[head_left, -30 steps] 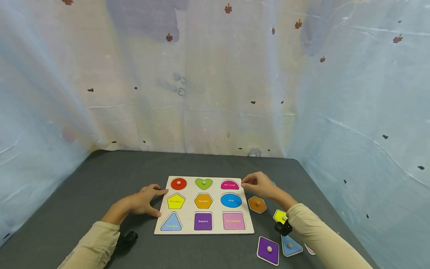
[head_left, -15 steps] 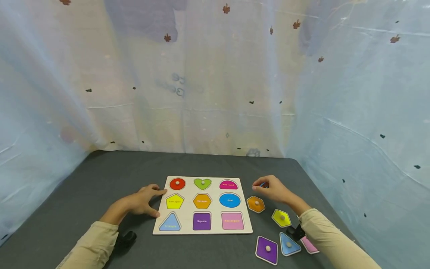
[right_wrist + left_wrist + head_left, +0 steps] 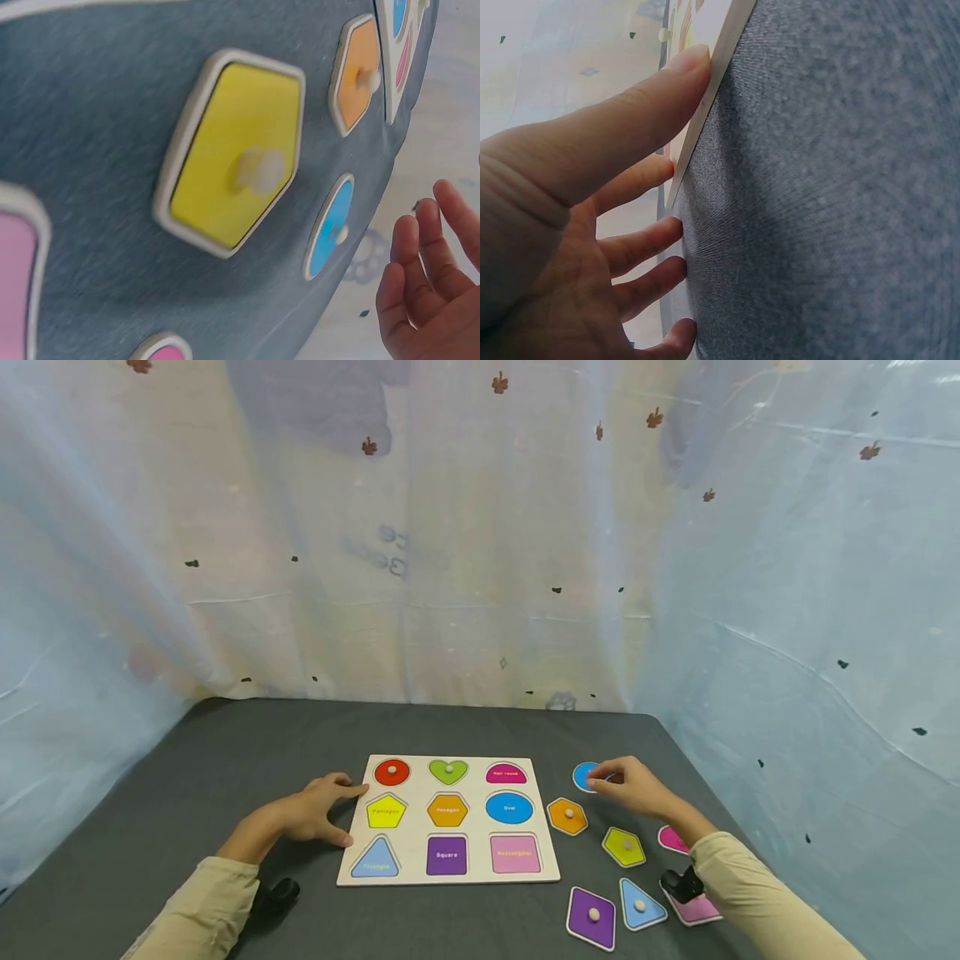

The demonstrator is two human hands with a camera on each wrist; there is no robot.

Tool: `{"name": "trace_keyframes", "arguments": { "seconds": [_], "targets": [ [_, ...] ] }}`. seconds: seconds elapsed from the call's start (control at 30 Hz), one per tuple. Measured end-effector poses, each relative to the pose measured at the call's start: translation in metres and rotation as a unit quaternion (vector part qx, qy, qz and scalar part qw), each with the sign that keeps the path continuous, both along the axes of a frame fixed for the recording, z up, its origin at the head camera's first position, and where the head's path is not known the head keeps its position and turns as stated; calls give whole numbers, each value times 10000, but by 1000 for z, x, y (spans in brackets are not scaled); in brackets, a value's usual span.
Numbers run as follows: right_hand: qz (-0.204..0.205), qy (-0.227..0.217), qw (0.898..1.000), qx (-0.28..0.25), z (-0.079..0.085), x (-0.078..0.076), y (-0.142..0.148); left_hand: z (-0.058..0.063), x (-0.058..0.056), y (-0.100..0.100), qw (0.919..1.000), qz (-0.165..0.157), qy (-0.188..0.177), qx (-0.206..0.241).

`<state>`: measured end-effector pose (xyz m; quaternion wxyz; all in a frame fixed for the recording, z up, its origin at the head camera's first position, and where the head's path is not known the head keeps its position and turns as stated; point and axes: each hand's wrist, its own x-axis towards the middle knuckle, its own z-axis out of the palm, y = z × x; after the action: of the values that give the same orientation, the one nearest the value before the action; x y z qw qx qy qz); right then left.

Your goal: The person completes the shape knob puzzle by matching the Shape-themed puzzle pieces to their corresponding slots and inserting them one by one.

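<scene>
A wooden shape puzzle board (image 3: 480, 781) lies on the dark table. A red circle (image 3: 392, 772) and green heart (image 3: 447, 772) with knobs sit in its far row; the other spots show printed shapes with words. My left hand (image 3: 318, 810) rests spread at the board's left edge, thumb on the rim in the left wrist view. Out right, my right hand (image 3: 633, 785) overlaps the blue oval piece (image 3: 581, 777) in the head view. In the right wrist view its loose fingers (image 3: 427, 262) stand apart from that piece and hold nothing.
Right of the board lie knobbed pieces: an orange hexagon (image 3: 567, 817), yellow pentagon (image 3: 240, 157), purple square (image 3: 591, 927), blue triangle (image 3: 637, 910), pink rectangle (image 3: 697, 910) and magenta half round (image 3: 671, 838). The right sleeve partly covers the last two. Pale sheeting (image 3: 450, 527) hangs behind the table.
My right hand has moved from the board's far right corner out to the right, uncovering the blue oval and the magenta half round. My left hand has stayed at the board's edge.
</scene>
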<state>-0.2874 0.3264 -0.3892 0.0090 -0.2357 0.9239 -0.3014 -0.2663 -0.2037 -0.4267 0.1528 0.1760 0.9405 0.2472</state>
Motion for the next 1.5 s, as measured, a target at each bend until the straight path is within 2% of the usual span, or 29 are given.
{"name": "trace_keyframes", "arguments": {
  "seconds": [0.2,0.63,0.83,1.1,1.33,1.5],
  "targets": [
    [-101,50,9999,-16,-6,3,20,0,1,0,10000,-1,8,32],
    [-397,-55,9991,-165,-15,23,47,2,3,2,10000,15,-9,10],
    [-354,39,9993,-144,-19,27,62,2,4,2,10000,27,-19,38],
    [-551,-222,9979,-266,-24,35,76,4,5,1,10000,4,-6,40],
    [-908,-445,9946,-216,-25,41,87,3,5,1,9999,67,78,-35],
    [-699,-410,9959,-402,-28,43,97,1,4,1,9999,36,109,-47]
  ]
}}
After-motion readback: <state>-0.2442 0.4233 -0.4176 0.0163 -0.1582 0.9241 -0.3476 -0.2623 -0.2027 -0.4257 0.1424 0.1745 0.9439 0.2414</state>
